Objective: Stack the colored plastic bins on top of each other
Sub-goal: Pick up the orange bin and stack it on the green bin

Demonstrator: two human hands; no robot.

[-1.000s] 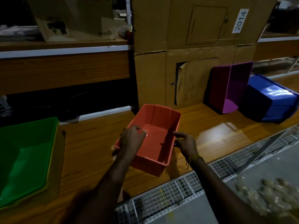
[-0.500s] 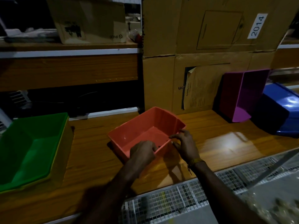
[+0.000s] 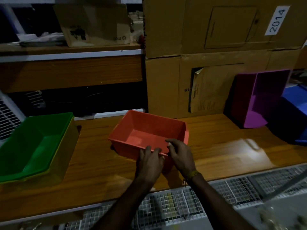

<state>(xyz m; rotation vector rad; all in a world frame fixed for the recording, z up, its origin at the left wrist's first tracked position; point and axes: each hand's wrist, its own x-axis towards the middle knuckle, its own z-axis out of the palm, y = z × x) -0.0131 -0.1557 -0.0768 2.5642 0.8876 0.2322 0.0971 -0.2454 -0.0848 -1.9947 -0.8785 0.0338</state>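
Both hands, left (image 3: 150, 163) & right (image 3: 180, 155), grip near rim of red bin (image 3: 149, 135); opening up, long axis approx left-right on wooden shelf (image 3: 99, 163).

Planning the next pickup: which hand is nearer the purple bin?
Right. The right hand is on the red bin's near rim, on the side toward the purple bin; the left hand sits just beyond it, farther away.

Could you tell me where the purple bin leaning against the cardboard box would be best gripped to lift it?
Probably by the rim of the purple bin. It is tipped on its side with the opening facing left toward the red bin, so reach in from that open left side and close your grip over the top wall's edge.
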